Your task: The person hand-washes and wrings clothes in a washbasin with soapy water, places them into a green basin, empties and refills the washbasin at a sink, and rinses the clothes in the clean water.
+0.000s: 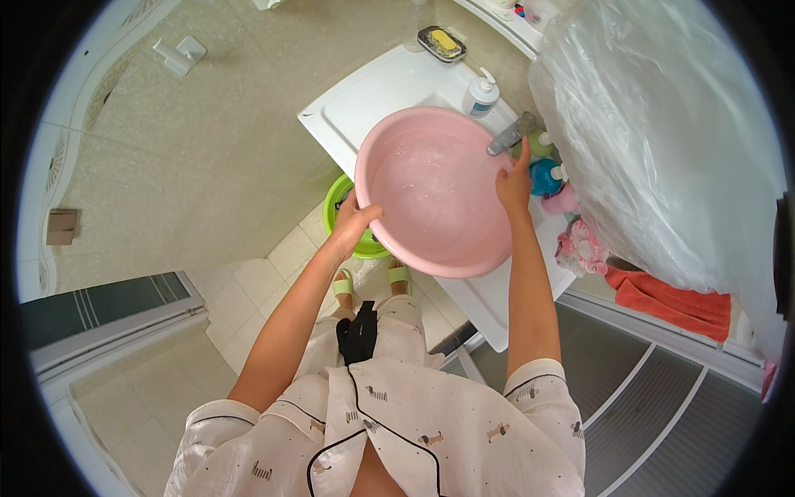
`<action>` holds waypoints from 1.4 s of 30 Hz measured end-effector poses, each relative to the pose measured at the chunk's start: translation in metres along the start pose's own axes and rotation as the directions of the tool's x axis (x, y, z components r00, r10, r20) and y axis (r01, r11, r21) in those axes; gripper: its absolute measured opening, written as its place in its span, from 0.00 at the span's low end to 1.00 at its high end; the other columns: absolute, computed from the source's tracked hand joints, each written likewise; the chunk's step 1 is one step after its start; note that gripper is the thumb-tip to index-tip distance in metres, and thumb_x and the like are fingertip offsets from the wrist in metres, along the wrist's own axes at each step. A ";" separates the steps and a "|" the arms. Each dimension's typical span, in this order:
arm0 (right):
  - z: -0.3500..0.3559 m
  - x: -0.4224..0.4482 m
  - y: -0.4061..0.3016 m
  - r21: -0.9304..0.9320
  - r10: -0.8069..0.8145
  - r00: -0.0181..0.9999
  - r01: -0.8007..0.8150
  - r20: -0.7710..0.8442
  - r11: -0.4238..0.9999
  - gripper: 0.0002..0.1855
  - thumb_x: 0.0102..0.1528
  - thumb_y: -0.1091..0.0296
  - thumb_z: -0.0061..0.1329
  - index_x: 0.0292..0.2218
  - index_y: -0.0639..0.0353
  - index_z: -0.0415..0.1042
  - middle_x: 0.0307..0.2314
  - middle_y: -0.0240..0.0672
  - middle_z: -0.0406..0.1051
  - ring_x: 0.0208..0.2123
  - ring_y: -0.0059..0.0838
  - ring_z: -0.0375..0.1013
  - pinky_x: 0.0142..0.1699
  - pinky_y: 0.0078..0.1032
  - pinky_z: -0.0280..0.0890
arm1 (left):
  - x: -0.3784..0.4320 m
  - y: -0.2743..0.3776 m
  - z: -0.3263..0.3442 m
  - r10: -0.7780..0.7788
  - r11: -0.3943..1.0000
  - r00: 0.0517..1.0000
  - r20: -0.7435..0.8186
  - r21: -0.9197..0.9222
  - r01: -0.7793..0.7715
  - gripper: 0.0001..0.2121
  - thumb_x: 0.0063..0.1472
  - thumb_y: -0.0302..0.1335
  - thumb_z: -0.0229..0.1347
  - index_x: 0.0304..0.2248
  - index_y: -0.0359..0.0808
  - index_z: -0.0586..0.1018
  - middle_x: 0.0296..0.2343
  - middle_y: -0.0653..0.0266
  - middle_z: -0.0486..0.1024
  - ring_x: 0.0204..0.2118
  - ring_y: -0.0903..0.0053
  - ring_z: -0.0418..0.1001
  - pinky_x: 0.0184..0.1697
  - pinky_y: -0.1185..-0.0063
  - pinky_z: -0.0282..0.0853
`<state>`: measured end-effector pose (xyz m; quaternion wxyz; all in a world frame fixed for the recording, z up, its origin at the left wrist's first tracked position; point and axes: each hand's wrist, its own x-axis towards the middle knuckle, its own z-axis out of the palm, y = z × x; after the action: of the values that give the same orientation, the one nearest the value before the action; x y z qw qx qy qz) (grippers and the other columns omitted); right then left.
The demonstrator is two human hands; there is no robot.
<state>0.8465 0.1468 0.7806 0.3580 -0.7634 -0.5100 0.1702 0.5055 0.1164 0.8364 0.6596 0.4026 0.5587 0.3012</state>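
Observation:
A round pink plastic basin [435,199] with clear water in it rests over the white washbasin [385,87]. My left hand [356,223] grips its near left rim, the thumb over the edge. My right hand [517,186] is at the right rim, one finger pointing up towards the faucet [512,133], whose spout reaches over the basin's edge. Whether the right fingers grip the rim or only touch it is hard to tell. On the floor below, partly hidden by the pink basin, stands a green basin [331,202] with dark items inside.
A white pump bottle [482,96] and a soap dish [441,43] with yellow soap stand behind the basin. Blue [545,176] and green [538,144] bottles line the right side. A large plastic sheet [646,136] hangs at the right, above a red towel [671,301].

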 end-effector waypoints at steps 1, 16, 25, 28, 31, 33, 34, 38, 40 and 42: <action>0.000 -0.001 -0.001 0.002 0.013 1.000 -0.013 -0.005 1.000 0.47 0.51 0.82 0.44 0.66 0.47 0.39 0.57 0.53 0.58 0.56 0.51 0.63 0.58 0.37 0.60 | 0.001 -0.001 0.000 0.000 1.000 1.000 0.004 0.005 0.000 0.35 0.48 0.31 0.56 0.56 0.27 0.63 0.46 0.50 0.71 0.48 0.66 0.70 0.55 0.73 0.63; 0.006 -0.012 -0.001 -0.396 0.003 0.997 -0.032 -0.074 0.918 0.38 0.51 0.73 0.49 0.62 0.49 0.51 0.45 0.49 0.67 0.43 0.54 0.70 0.47 0.43 0.67 | 0.002 -0.002 0.000 -0.005 1.000 1.000 -0.008 -0.016 0.005 0.34 0.49 0.30 0.57 0.57 0.29 0.64 0.47 0.53 0.72 0.49 0.69 0.70 0.55 0.74 0.63; -0.027 -0.032 0.068 -0.276 0.282 0.957 -0.251 0.075 0.928 0.30 0.50 0.62 0.48 0.53 0.61 0.65 0.43 0.53 0.73 0.45 0.55 0.72 0.52 0.43 0.65 | 0.000 0.016 0.018 -0.024 0.999 0.998 -0.050 -0.048 0.022 0.32 0.50 0.26 0.55 0.56 0.29 0.64 0.45 0.55 0.73 0.46 0.71 0.72 0.51 0.75 0.66; -0.030 -0.049 0.075 -0.198 0.222 0.972 -0.203 0.077 0.959 0.26 0.50 0.64 0.48 0.49 0.64 0.70 0.42 0.54 0.74 0.45 0.52 0.73 0.52 0.41 0.66 | 0.005 0.020 0.016 -0.022 0.999 0.997 -0.079 -0.051 0.018 0.30 0.50 0.23 0.54 0.55 0.30 0.65 0.44 0.54 0.73 0.44 0.71 0.73 0.48 0.75 0.68; -0.033 -0.069 0.061 -0.115 0.276 0.958 -0.266 0.083 0.957 0.24 0.50 0.64 0.50 0.47 0.66 0.72 0.40 0.52 0.75 0.43 0.50 0.74 0.50 0.38 0.67 | 0.009 0.021 0.004 -0.029 0.998 0.996 -0.085 -0.057 0.024 0.29 0.50 0.22 0.53 0.54 0.30 0.67 0.42 0.55 0.74 0.42 0.71 0.74 0.46 0.75 0.69; -0.036 -0.082 0.058 -0.074 0.318 0.945 -0.313 0.076 0.947 0.23 0.50 0.64 0.51 0.46 0.66 0.73 0.39 0.51 0.75 0.42 0.50 0.75 0.50 0.38 0.67 | 0.011 0.025 0.000 -0.031 0.997 0.997 -0.070 -0.067 0.027 0.28 0.50 0.22 0.53 0.53 0.30 0.68 0.41 0.55 0.74 0.41 0.72 0.74 0.45 0.76 0.69; -0.038 -0.089 0.059 -0.078 0.344 0.937 -0.339 0.056 0.937 0.24 0.49 0.64 0.52 0.46 0.66 0.73 0.38 0.51 0.76 0.41 0.48 0.76 0.49 0.37 0.68 | 0.013 0.027 -0.001 -0.032 0.997 0.998 -0.059 -0.070 0.028 0.27 0.50 0.21 0.52 0.53 0.30 0.69 0.40 0.56 0.74 0.40 0.72 0.74 0.45 0.76 0.69; -0.043 -0.119 0.051 -0.016 0.394 0.919 -0.393 0.016 0.919 0.25 0.49 0.65 0.53 0.47 0.70 0.72 0.36 0.51 0.76 0.38 0.46 0.77 0.46 0.35 0.69 | 0.014 0.040 -0.010 -0.062 0.996 0.998 -0.022 -0.065 0.061 0.27 0.49 0.21 0.52 0.52 0.30 0.71 0.38 0.57 0.74 0.38 0.74 0.73 0.43 0.76 0.69; -0.045 -0.134 0.039 -0.018 0.422 0.907 -0.422 -0.009 0.906 0.25 0.49 0.65 0.54 0.46 0.72 0.71 0.35 0.52 0.76 0.36 0.45 0.77 0.45 0.35 0.69 | 0.013 0.045 -0.017 -0.074 0.995 0.997 0.001 -0.060 0.074 0.27 0.49 0.21 0.52 0.52 0.30 0.71 0.38 0.57 0.74 0.38 0.74 0.73 0.43 0.76 0.70; -0.044 -0.150 0.021 -0.016 0.447 0.894 -0.448 -0.032 0.894 0.25 0.50 0.66 0.54 0.46 0.74 0.70 0.34 0.52 0.77 0.35 0.43 0.77 0.43 0.34 0.70 | 0.008 0.048 -0.029 -0.104 0.994 0.994 0.038 -0.010 0.105 0.28 0.47 0.20 0.51 0.53 0.30 0.70 0.37 0.57 0.75 0.38 0.73 0.74 0.43 0.76 0.70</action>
<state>0.8249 -0.0097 0.7799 0.3074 -0.8666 -0.3177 0.2314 0.4810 0.1528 0.8727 0.6873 0.3745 0.5645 0.2620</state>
